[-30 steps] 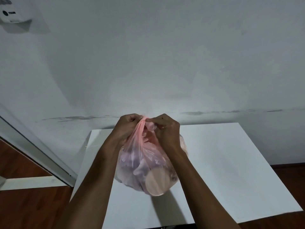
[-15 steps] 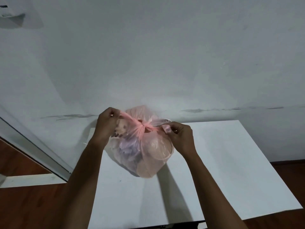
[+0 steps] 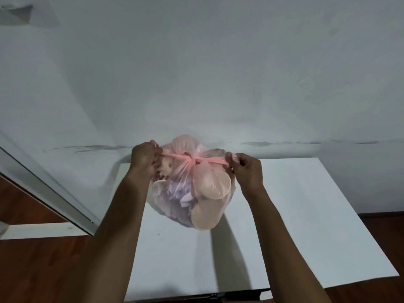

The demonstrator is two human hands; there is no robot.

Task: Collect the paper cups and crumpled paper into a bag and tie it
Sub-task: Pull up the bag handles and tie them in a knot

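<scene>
1. Wall (image 3: pixel 218 73): plain white, dark scuff streaks (image 3: pixel 98 147) low down, running L to R.
2. White table (image 3: pixel 306 215) pushed against wall.
3. Floor (image 3: pixel 39 270): reddish-brown wood.
4. White door frame (image 3: pixel 50 193) at L, w/ pale baseboard (image 3: pixel 43 230) (bottom edge only).
5. Light dim, soft shadows.

You're in a plain indoor room, likely a home: a white bench (image 3: pixel 306 215) against a scuffed white wall (image 3: pixel 218 73), dark wood floor (image 3: pixel 39 270).
</scene>
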